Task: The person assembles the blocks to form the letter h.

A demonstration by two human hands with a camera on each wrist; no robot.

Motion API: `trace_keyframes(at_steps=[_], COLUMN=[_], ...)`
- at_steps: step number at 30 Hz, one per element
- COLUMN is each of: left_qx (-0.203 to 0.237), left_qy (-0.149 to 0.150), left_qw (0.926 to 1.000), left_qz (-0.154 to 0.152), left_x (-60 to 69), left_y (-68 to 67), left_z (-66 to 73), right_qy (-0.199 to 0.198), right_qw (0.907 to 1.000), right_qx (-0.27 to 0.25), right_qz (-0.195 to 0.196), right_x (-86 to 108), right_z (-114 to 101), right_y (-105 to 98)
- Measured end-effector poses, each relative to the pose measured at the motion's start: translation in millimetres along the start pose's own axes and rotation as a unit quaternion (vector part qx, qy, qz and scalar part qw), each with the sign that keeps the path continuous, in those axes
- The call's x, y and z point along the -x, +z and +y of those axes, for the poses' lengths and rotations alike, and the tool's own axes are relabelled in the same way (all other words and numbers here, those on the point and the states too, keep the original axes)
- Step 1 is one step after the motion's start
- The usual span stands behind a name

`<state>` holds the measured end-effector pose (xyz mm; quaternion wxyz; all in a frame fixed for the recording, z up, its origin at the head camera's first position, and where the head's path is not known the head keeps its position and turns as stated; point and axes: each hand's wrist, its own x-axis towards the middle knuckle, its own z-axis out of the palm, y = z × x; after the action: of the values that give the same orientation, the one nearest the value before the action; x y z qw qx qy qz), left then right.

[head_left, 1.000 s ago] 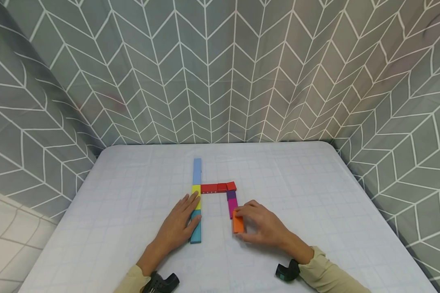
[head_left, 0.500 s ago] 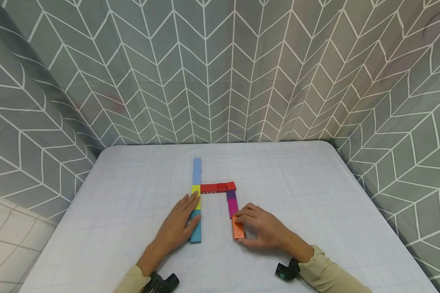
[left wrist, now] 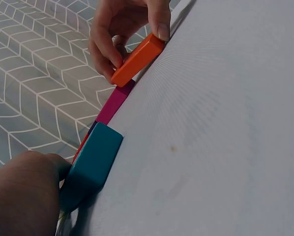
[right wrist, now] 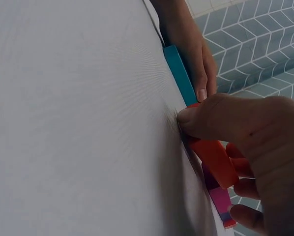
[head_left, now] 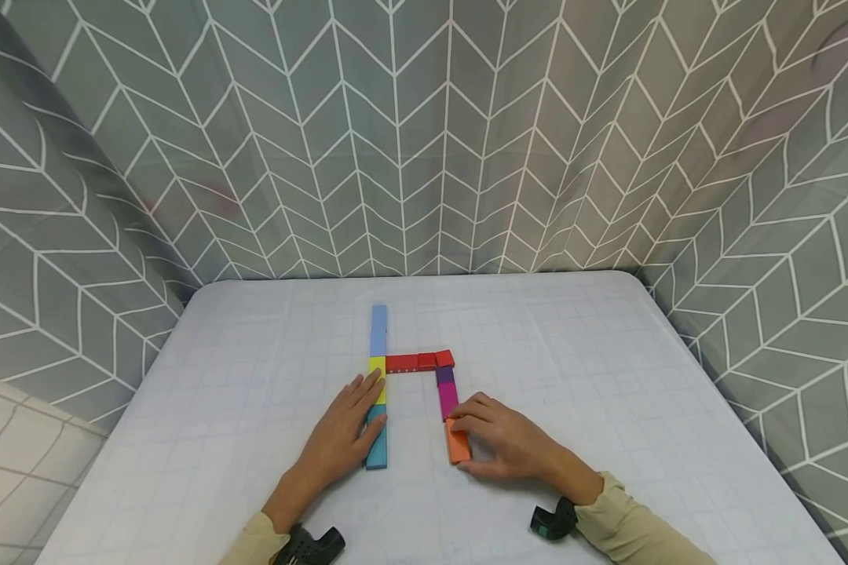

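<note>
Flat blocks form a shape on the white table. On its left side, a light blue block (head_left: 378, 329), a yellow block (head_left: 374, 364) and a teal block (head_left: 377, 455) stand end to end. My left hand (head_left: 341, 430) rests on the yellow and teal blocks, partly covering them. Red blocks (head_left: 403, 363) run rightward from the yellow one; a purple block (head_left: 445, 375) and a magenta block (head_left: 448, 399) come down from their end. Below the magenta block, my right hand (head_left: 505, 441) pinches an orange block (head_left: 458, 446) between thumb and fingers, its near end by the thumb.
A white cloth with faint grid lines covers the table (head_left: 572, 337). Grey curtains (head_left: 424, 157) with white zigzag lines hang behind and at both sides. White tiles (head_left: 21, 471) show at the lower left. Black devices (head_left: 554, 520) sit at the wrists.
The right hand has drawn the orange block toward the person, off the magenta block's near end; it now sits in line below it. The left hand stays in place.
</note>
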<state>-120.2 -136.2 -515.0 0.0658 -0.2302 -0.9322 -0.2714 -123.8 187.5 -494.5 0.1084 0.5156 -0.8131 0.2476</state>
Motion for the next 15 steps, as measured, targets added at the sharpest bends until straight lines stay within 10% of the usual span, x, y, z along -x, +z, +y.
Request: trace_keyframes(at_steps=[15], left_qx=[0.002], left_qy=[-0.001], left_qw=[1.0], left_qz=[-0.002], left_x=[0.4], left_y=[-0.4], left_z=[0.4], right_qy=[0.016], right_qw=[0.9997], right_qx=[0.015], right_qz=[0.005], right_x=[-0.2], right_z=[-1.9], right_y=[4.0])
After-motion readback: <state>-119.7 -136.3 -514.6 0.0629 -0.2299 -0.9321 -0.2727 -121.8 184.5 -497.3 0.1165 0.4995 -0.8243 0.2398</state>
